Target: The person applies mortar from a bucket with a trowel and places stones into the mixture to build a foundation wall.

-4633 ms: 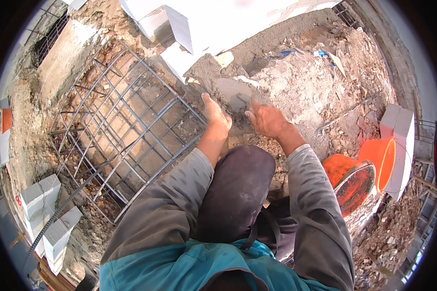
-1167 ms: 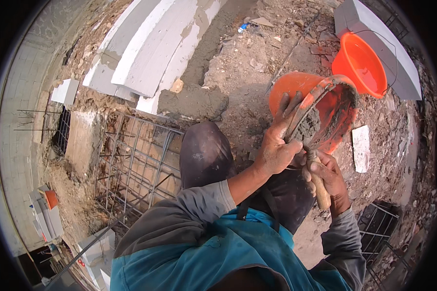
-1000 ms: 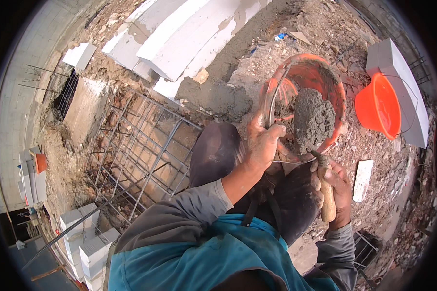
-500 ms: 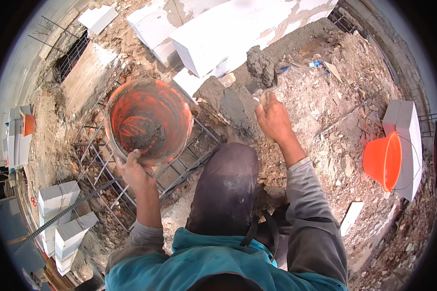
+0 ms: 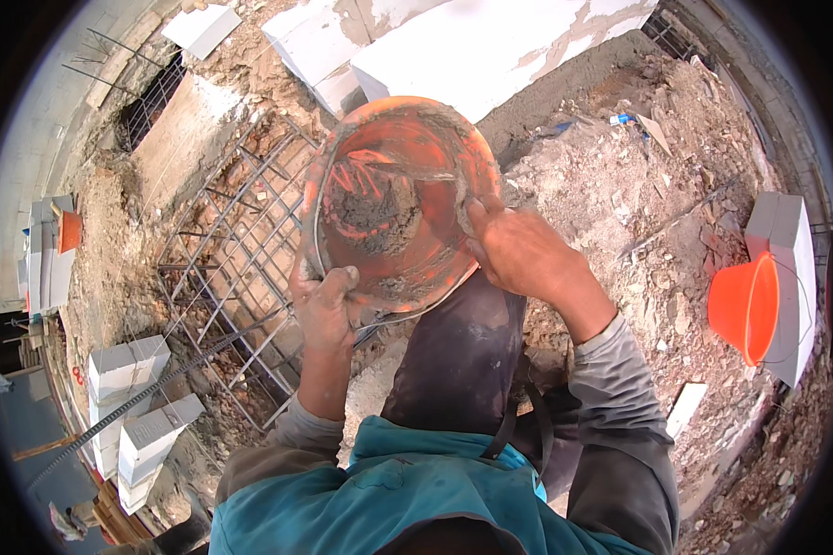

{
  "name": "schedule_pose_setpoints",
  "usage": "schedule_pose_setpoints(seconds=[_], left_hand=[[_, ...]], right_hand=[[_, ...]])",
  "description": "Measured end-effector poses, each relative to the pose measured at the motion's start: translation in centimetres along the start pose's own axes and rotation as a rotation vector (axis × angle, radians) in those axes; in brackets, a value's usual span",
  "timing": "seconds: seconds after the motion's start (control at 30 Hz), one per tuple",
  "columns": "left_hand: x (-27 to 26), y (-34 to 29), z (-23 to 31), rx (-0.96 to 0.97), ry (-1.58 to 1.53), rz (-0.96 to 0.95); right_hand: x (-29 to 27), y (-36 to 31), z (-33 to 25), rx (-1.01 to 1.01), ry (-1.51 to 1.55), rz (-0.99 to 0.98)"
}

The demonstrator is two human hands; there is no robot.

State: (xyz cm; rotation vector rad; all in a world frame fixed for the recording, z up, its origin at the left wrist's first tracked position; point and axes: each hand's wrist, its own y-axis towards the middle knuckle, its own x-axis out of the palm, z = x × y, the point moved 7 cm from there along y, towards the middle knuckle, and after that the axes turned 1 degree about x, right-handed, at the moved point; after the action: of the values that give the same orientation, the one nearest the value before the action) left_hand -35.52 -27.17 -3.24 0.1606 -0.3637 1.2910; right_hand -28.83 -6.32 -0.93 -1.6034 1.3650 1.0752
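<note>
My left hand (image 5: 326, 301) grips the near-left rim of an orange mortar bucket (image 5: 440, 227), thumb over the edge. The bucket is tilted so that its inside faces me, its walls smeared with grey. Wet mortar (image 5: 375, 217) lies at its bottom. At the bucket's right rim my right hand (image 5: 532, 254) is closed round the handle of a trowel (image 5: 412, 173). Its mortar-coated blade reaches into the bucket, seen nearly edge-on. The handle is mostly hidden by my fingers. My knee (image 5: 458, 347) is just below the bucket.
White blocks (image 5: 491, 55) form a low wall ahead. A steel rebar grid (image 5: 241, 213) lies left of the bucket. Rubble (image 5: 620, 213) covers the ground at right, where another orange bucket (image 5: 745, 305) stands by grey-white blocks (image 5: 787, 231). More blocks (image 5: 130, 370) stand at lower left.
The bucket has moved right with my left hand. My right hand has come back toward me, bringing the trowel from the mortar by the wall into the bucket.
</note>
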Motion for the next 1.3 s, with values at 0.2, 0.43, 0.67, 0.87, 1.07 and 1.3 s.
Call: schedule_pose_setpoints(seconds=[0.2, 0.43, 0.67, 0.87, 1.07, 1.3], left_hand=[[5.9, -0.8, 2.7, 0.048, 0.022, -0.127], [8.2, -2.4, 2.3, 0.053, 0.272, -0.178], [16.0, -6.2, 5.7, 0.586, 0.799, -0.554], [15.0, -5.1, 5.9, 0.580, 0.804, -0.634], [3.2, 1.1, 4.4, 0.143, -0.025, 0.087], [-12.4, -0.1, 1.3, 0.140, 0.105, 0.600]], right_hand=[[-0.2, -1.2, -2.8, -0.131, -0.323, -0.187], [0.2, -5.3, -1.3, -0.086, -0.388, -0.162], [-1.5, -6.3, 1.1, -0.069, 0.158, -0.078], [1.6, -6.4, 0.1, 0.347, 1.567, -0.314], [0.9, -4.0, -4.5, 0.149, 2.191, -0.086], [-2.5, -2.3, 2.8, 0.361, 1.138, 0.324]])
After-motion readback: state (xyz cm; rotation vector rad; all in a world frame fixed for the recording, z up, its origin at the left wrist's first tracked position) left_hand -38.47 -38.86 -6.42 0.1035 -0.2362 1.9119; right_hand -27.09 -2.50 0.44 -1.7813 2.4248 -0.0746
